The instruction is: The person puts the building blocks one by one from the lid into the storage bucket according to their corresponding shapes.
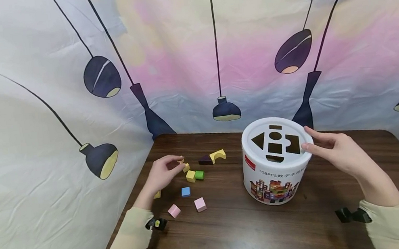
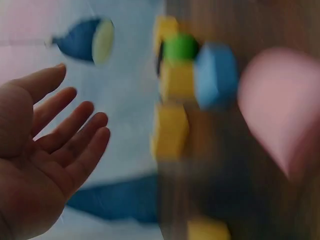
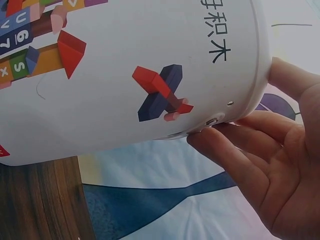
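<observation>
A person's two hands worked over a dark wooden table [image 1: 254, 232], seen from above in the head view. One white bucket [image 1: 275, 173] stood right of the frame's centre, its lid [image 1: 276, 143] cut with five shape holes. The right hand [image 1: 337, 152] touched the lid's right rim, thumb on top and fingertips [image 3: 210, 142] against the edge just below, a light, fairly straight-fingered hold rather than a clamp.

Left of centre lay the loose blocks: two pink cubes [image 1: 173, 211] near the lower left, one blue cube [image 1: 186, 191], one yellow cube [image 1: 190, 176], one green cylinder [image 1: 199, 175], one dark triangle [image 1: 205, 160] and one yellow arch [image 1: 218, 155]. Another yellow piece [image 1: 157, 194] peeked out from under the left wrist.

The left hand [image 1: 162, 173] hovered over the upper left of this cluster, fingertips gathered round a small tan block [image 1: 181, 161] (the wrist view, heavily blurred, showed loosely spread fingers, so whether it truly pinched the block could not be told). The bucket stood well apart from that hand, to its right.
</observation>
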Tool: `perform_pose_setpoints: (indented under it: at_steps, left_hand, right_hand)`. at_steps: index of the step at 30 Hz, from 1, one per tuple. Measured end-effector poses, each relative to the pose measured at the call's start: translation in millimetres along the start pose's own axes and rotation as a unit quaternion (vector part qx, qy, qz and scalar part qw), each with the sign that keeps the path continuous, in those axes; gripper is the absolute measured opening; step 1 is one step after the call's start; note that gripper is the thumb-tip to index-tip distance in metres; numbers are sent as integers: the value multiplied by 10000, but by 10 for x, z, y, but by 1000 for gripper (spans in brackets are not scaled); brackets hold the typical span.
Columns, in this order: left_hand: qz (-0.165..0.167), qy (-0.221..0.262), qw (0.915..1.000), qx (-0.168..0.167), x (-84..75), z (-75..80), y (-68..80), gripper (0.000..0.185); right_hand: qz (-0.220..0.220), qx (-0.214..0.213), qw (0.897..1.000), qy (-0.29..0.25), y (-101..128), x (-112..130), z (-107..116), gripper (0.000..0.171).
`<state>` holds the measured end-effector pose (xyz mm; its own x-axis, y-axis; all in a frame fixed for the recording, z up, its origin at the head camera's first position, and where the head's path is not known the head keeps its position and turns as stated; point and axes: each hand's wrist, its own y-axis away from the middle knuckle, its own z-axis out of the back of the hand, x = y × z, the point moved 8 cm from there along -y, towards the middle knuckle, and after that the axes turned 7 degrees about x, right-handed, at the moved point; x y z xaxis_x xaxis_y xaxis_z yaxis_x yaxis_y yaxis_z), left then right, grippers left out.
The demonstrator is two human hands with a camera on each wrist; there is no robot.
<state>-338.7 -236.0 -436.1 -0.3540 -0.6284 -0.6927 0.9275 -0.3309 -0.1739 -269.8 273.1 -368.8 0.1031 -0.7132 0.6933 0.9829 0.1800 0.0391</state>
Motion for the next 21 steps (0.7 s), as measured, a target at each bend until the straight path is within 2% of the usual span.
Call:
perform_pose_setpoints:
  at_steps: [4,8,16,21]
  left_hand:
    - [395,-304,9985,209,373,136,223,38]
    - [586,-432,9961,506,594,219,370,40]
    - [459,-929,9900,960,730,315,544,44]
    - [426,-1136,9852,1211,779,321,597,50]
  right_hand:
    - [9,-35,10000,63,-6,9,3,75]
    - [-39,-58,9999,113,1,-7,19,74]
    - [-40,-36,9999,105,-2,-6,21,74]
    - [-15,-29,9999,120,-7,2,8,74]
